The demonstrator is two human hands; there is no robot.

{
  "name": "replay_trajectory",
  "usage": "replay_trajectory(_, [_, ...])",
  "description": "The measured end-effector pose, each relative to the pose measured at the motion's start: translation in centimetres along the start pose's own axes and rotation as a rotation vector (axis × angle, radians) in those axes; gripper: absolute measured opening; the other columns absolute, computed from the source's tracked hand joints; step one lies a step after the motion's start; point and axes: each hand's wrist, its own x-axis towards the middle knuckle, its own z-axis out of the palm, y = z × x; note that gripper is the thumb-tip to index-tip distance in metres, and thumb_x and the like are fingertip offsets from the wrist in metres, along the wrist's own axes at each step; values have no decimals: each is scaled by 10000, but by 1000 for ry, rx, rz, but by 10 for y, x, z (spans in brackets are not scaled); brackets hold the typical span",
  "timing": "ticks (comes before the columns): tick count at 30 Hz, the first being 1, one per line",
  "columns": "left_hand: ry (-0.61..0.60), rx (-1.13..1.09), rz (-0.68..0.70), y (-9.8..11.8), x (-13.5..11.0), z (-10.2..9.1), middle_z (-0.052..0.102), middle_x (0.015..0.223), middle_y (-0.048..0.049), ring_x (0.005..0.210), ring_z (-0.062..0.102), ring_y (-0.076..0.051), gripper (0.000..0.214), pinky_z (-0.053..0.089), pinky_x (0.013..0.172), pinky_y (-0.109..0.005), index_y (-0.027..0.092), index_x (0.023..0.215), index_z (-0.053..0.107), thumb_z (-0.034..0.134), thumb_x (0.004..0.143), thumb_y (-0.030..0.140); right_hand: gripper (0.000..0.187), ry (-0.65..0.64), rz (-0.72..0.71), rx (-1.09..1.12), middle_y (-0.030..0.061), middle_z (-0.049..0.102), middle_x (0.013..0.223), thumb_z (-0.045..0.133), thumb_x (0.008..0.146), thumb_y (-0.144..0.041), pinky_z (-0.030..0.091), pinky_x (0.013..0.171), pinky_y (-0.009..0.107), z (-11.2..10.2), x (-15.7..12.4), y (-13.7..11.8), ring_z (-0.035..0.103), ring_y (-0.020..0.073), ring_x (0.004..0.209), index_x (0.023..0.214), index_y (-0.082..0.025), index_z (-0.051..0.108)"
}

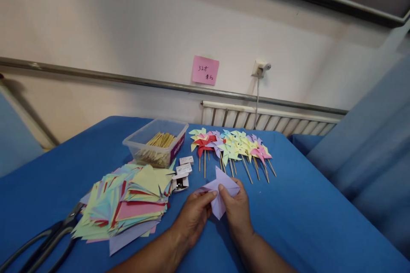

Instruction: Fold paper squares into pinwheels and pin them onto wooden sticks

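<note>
Between my two hands is a lilac paper pinwheel piece [219,204], cut into blades and held above the blue tablecloth. My left hand [195,213] pinches its left side, thumb on top. From the right, my right hand [237,211] grips it with the thumb pressed near the middle. Just left of my hands lie small white boxes [184,169]; the nearest box [180,183] is open, with small dark metal pieces inside. Further left is a loose pile of coloured cut paper [128,204]. Behind my hands lie several finished pinwheels [229,149] on sticks.
A clear plastic tub [131,140] of thin wooden sticks stands behind the paper pile. Large black-handled scissors [60,232] lie at the front left, partly under the paper. A radiator [256,117] and a metal rail [144,83] run along the wall behind the table.
</note>
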Motion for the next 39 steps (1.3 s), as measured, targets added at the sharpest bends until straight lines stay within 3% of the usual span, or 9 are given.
replay_trajectory(5, [50,22,30,0,-2,3,723,906,-122,802,661,-209,313,490,772,-290,95,937,692,730,644,198,352,-79,58,52,7,670,749,720,672,-331,503,598,271,-2,1,7,619,162,650,928,-170,540])
replay_trajectory(11, [109,17,24,5,0,-2,732,811,-120,685,669,-190,232,516,658,-270,72,888,681,689,670,150,410,-174,87,82,25,655,826,685,722,-381,500,619,288,-8,3,7,620,179,703,1042,-183,522])
replay_trajectory(17, [199,-137,-11,20,10,-12,737,818,-75,672,687,-186,279,547,666,-286,115,952,631,650,678,65,444,-152,-92,25,27,597,932,614,788,-373,468,629,257,-12,4,-3,584,149,743,1190,-251,472])
replay_trajectory(21, [228,-176,-7,25,13,-16,734,773,-62,652,686,-182,268,551,673,-291,119,946,619,630,688,46,472,-351,-188,-127,-3,574,801,572,812,-285,449,618,258,-14,2,-5,537,132,652,1268,-252,453])
replay_trajectory(25, [188,-132,14,24,11,-17,731,771,-69,655,678,-176,204,542,669,-284,103,895,635,624,697,55,346,-542,-296,-318,-16,570,735,560,776,-172,425,634,248,-17,0,-6,521,130,642,1111,-243,613])
replay_trajectory(30, [91,-52,61,20,9,-18,729,778,-94,691,673,-195,153,525,681,-293,86,843,659,644,691,94,246,-597,-344,-408,-13,582,736,579,722,-111,419,639,241,-18,0,-10,540,134,659,909,-229,687])
replay_trajectory(35, [94,-24,62,21,6,-15,722,726,-82,653,662,-194,116,511,643,-294,98,781,672,667,665,115,67,-557,-275,-373,-1,577,699,652,727,-232,412,625,240,-18,2,-9,535,142,657,764,-197,695])
replay_trajectory(39, [111,14,71,21,3,-8,670,563,-38,517,606,-147,48,480,562,-256,110,627,651,698,627,116,168,-432,-177,-292,-20,532,614,641,752,-322,379,566,224,-15,4,-2,470,118,582,679,-170,639])
